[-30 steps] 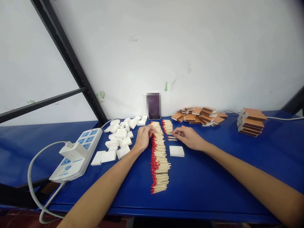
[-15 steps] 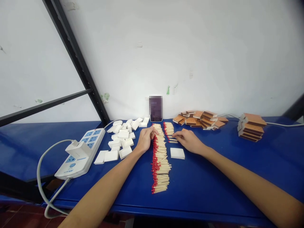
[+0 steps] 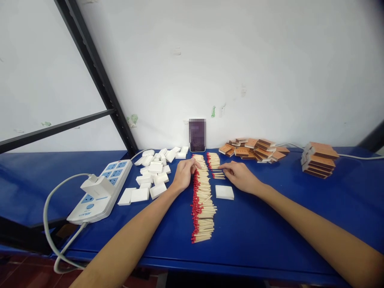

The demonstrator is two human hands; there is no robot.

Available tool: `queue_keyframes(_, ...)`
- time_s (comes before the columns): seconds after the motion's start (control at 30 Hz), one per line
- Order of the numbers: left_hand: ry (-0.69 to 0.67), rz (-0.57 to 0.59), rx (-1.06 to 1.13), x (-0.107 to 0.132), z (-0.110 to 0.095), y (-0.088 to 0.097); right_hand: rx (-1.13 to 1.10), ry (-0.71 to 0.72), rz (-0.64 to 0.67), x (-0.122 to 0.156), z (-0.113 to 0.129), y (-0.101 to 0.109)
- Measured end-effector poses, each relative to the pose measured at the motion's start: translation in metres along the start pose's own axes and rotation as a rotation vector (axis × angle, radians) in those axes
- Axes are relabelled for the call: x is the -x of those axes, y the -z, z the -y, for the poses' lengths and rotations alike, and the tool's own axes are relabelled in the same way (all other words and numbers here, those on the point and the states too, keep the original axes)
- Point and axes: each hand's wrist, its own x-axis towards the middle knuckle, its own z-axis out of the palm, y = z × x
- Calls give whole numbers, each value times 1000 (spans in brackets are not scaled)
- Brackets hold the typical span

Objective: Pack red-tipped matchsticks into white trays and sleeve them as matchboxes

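A long row of red-headed matches (image 3: 205,200) runs toward me on the blue table, heads to the left. My left hand (image 3: 184,174) rests at its far part, index finger stretched over the matches and the other fingers curled. Right of it lies a shorter row of matches (image 3: 213,161), with a small group of matches (image 3: 219,175) set apart at its near end. My right hand (image 3: 239,175) points its index finger at the gap there, other fingers bent, nothing visibly held. Just below that group sits a white matchbox tray (image 3: 224,192).
White matchbox trays (image 3: 155,168) are heaped on the left, beside a power strip (image 3: 100,192) with a plug and cable. Brown matchbox sleeves (image 3: 255,150) lie piled at the back right, and matchboxes (image 3: 319,159) are stacked farther right. A phone (image 3: 197,136) leans on the wall.
My right index finger has shifted slightly away from me, and a gap now shows between the small match group and the rest of the short row. My left hand has barely moved.
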Motion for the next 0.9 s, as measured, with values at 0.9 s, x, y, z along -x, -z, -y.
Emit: queue_keyframes(0.9, -2, 29, -46, 0, -1, 0, 32, 22, 36, -2, 1, 0)
